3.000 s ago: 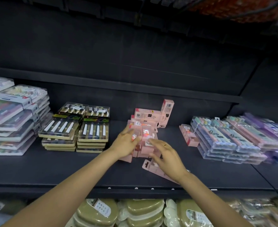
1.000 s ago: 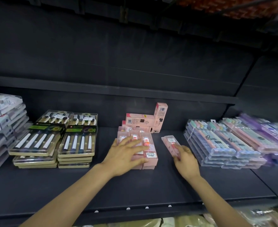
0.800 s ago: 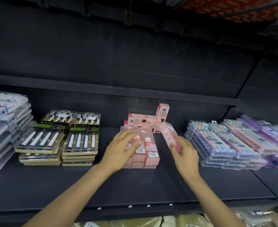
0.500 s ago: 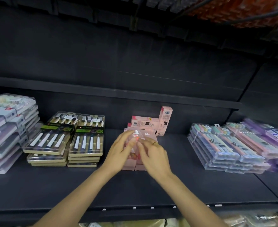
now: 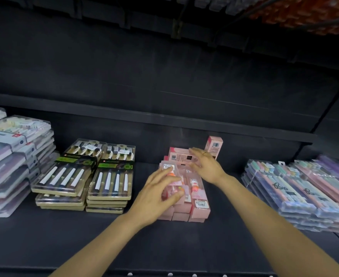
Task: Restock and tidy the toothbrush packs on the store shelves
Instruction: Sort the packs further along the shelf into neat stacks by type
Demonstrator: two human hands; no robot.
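Pink cardboard toothbrush packs (image 5: 192,193) lie mid-shelf on the dark metal shelf (image 5: 44,240), long axes running front to back. Left hand (image 5: 156,194) pinches the top clear-windowed pack (image 5: 169,170). Right hand (image 5: 206,166), fingers spread and empty, rests at the stack's far end, nearer the pink boxes (image 5: 181,154) behind.

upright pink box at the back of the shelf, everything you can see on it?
The upright pink box is a small pink carton, cardboard by its look, standing on end against the shelf's dark back wall, right of the flat-lying pink cartons. A barcode label faces the camera. Its lower part is hidden behind the right hand; contact cannot be told.
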